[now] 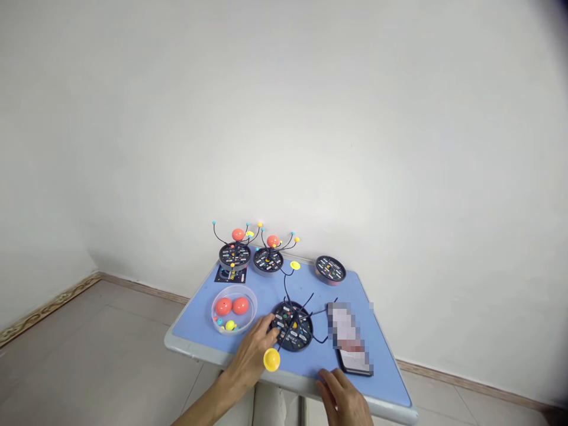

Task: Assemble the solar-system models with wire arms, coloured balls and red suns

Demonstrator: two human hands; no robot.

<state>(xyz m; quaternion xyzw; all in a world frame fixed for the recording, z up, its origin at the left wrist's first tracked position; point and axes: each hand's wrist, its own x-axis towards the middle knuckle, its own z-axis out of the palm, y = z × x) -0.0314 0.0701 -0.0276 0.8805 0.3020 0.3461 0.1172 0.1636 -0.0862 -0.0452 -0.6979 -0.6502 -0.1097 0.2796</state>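
Observation:
A black round base with several thin black arms stands near the front of the blue table. One arm carries a yellow disc, another a yellow ball. My left hand rests against the base's left side, fingers curled by the arm with the yellow ball. My right hand lies at the table's front edge, just before a phone, with its fingers partly spread and holding nothing I can see.
A clear bowl holds two orange halves and small coloured balls. Two assembled models stand at the back. Another bare black base sits at the back right. A dark card lies under the left model. White wall behind.

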